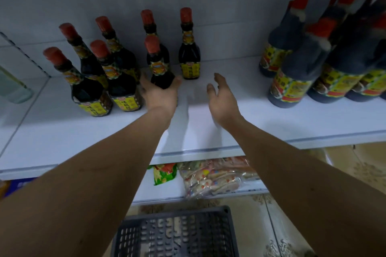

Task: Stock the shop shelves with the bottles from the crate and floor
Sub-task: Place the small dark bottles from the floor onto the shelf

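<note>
The held bottle (159,62) stands upright on the white shelf (229,110), dark, with a red cap and a yellow label. The left hand (159,93) wraps its lower body, thumb on one side and fingers on the other. Six more bottles of the same kind stand on the shelf near it: four clustered to its left (92,81), one directly behind it (149,25), and one just to its right and further back (189,48). That makes seven in this group. The right hand (222,98) hovers over bare shelf to the right of the held bottle, fingers spread and relaxed, holding nothing. Well to the right stands a cluster of larger dark bottles (302,64) with red caps; motion blur hides their exact count. Below the held bottle, on the lower shelf, lie snack packets (211,177). On the tiled floor sits one grey perforated crate (177,236).
</note>
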Demonstrator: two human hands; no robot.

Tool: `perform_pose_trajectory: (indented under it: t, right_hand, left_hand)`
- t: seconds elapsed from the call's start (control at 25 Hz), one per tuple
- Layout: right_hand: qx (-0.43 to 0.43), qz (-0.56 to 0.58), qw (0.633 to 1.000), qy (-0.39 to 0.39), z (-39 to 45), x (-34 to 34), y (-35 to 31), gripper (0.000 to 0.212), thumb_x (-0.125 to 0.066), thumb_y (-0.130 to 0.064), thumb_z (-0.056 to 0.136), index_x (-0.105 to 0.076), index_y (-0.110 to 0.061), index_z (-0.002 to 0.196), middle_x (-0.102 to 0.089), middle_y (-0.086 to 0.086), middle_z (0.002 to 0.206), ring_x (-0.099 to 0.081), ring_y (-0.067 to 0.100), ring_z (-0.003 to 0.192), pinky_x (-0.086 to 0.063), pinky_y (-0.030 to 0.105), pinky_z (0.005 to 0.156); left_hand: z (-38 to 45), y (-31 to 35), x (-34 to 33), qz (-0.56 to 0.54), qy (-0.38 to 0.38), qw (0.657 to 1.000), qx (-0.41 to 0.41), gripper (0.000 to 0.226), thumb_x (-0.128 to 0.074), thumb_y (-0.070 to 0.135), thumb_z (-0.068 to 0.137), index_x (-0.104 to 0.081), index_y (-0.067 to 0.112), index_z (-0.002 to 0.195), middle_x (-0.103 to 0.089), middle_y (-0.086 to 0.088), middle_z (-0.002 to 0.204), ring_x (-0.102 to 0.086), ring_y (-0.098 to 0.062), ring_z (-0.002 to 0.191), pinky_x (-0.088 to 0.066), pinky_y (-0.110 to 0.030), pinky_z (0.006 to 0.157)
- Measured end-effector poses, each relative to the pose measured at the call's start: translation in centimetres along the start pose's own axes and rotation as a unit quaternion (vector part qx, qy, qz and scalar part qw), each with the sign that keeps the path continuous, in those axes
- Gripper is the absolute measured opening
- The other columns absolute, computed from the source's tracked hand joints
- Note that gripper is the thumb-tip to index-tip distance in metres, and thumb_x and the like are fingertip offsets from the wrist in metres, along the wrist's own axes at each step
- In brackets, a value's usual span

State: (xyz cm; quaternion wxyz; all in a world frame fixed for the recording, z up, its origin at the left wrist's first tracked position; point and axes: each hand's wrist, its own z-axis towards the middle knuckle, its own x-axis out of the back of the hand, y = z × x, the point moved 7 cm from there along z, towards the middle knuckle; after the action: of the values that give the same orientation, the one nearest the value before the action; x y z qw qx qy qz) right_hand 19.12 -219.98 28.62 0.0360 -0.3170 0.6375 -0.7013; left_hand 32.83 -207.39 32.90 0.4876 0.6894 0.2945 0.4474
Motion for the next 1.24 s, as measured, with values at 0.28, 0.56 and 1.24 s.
perform_pose_trajectory:
  t: [0.28,0.56,1.24]
  right_hand:
    - [0.07,-0.051,0.996,0.014,-10.1,7.7,3.4,0.044,-0.037,-0.038,0.101,-0.037,-0.031,0.144,-0.048,-0.008,0.145,-0.047,0.007,0.125,-0.036,0.023,0.098]
    - [-0.006,-0.107,0.994,0.004,-20.9,15.1,14.1,0.045,-0.047,-0.027,0.099,-0.044,-0.024,0.144,-0.053,-0.002,0.141,-0.047,0.01,0.126,-0.039,0.025,0.102]
    - [-0.611,0.007,0.791,-0.033,-49.1,23.0,54.0,0.046,-0.056,-0.034,0.095,-0.056,0.001,0.123,-0.061,0.016,0.117,-0.059,0.03,0.108,-0.044,0.033,0.082]
  left_hand:
    - [-10.6,-0.6,-1.9,0.089,0.085,0.978,-0.17,0.047,-0.049,0.02,0.096,-0.036,0.017,0.141,-0.042,-0.007,0.136,-0.04,-0.026,0.126,-0.032,-0.03,0.093]
    - [-23.5,-5.3,-15.3,0.252,-0.289,0.865,-0.324,0.041,-0.049,0.021,0.097,-0.042,0.022,0.137,-0.053,-0.001,0.128,-0.045,-0.017,0.12,-0.037,-0.028,0.095]
    - [-49.7,-35.7,-36.9,0.369,-0.582,0.722,-0.059,0.048,-0.07,0.016,0.086,-0.049,0.021,0.128,-0.056,-0.004,0.116,-0.055,-0.019,0.092,-0.048,-0.033,0.076]
